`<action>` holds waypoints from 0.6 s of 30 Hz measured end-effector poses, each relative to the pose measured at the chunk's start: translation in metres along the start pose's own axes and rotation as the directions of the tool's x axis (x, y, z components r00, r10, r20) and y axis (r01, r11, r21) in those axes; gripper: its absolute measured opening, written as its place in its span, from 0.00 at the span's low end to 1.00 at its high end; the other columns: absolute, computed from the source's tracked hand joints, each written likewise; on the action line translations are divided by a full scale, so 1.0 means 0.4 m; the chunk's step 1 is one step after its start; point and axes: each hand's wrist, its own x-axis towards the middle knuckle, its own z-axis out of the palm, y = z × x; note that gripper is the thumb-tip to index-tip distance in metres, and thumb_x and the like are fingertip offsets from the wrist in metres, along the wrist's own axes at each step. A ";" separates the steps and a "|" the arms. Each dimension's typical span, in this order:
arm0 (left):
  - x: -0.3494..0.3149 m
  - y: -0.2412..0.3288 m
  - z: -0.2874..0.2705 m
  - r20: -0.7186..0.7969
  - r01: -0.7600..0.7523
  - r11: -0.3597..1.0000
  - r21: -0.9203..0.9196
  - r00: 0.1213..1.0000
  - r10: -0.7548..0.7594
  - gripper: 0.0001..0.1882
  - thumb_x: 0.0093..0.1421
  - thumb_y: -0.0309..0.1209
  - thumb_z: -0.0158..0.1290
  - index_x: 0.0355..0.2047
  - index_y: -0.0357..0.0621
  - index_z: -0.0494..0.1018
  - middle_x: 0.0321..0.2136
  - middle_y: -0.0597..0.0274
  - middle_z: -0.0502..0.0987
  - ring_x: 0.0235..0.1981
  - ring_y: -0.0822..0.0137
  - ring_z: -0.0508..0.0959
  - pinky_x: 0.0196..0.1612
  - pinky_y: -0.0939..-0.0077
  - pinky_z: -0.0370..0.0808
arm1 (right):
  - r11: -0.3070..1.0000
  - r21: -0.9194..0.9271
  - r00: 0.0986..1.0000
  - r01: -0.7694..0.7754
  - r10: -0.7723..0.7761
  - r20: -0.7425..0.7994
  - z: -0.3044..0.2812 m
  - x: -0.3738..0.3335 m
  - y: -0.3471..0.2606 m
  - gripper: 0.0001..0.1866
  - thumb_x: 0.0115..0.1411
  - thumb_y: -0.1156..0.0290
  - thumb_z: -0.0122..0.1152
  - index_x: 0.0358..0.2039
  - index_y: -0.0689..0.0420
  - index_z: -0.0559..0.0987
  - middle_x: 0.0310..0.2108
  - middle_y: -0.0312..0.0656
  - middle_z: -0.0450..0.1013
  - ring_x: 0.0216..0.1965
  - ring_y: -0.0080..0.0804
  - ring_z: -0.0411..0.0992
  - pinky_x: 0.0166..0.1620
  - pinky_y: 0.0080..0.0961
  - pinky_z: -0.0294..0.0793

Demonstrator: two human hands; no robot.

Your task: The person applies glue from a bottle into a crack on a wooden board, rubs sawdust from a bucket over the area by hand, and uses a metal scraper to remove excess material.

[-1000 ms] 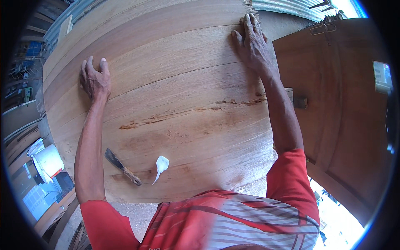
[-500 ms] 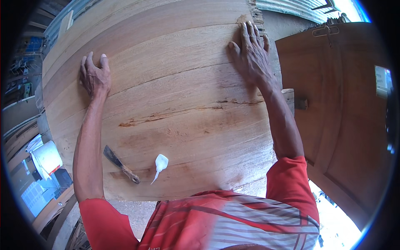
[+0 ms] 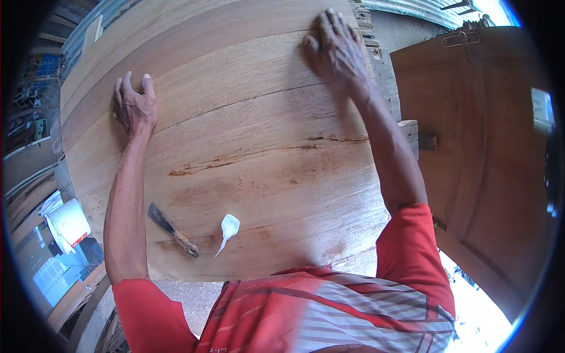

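Observation:
A wide panel of joined wooden boards (image 3: 247, 126) spreads out in front of me, with a ragged dark crack across its middle. My left hand (image 3: 136, 106) rests on its left part, fingers apart and slightly bent, holding nothing. Near the far right edge, my right hand (image 3: 341, 54) lies on the boards with fingers stretched out; its underside is hidden. On the near part of the panel lies a putty knife (image 3: 173, 230) with a dark blade and wooden handle. Beside it is a small white bottle (image 3: 230, 225) with a thin nozzle. Neither hand touches them.
A brown wooden door panel (image 3: 471, 153) stands to the right. Left of the panel is a white bucket (image 3: 68, 221) among boards and clutter. Corrugated metal sheeting (image 3: 412, 10) runs along the far right. A block of wood (image 3: 409, 136) juts past the panel's right edge.
My right hand has slid away from me and somewhat left across the boards. My left hand stays where it was, as do the putty knife and bottle.

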 end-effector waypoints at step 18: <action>0.003 0.006 -0.009 0.022 0.014 1.000 0.009 1.000 -0.015 0.35 0.67 0.57 0.49 0.67 0.50 0.66 0.70 0.48 0.62 0.72 0.48 0.59 0.70 0.39 0.53 | 0.993 0.069 0.996 -0.093 0.093 0.004 0.012 -0.001 -0.010 0.43 0.74 0.46 0.40 0.73 0.72 0.51 0.74 0.66 0.47 0.77 0.55 0.45 0.77 0.45 0.41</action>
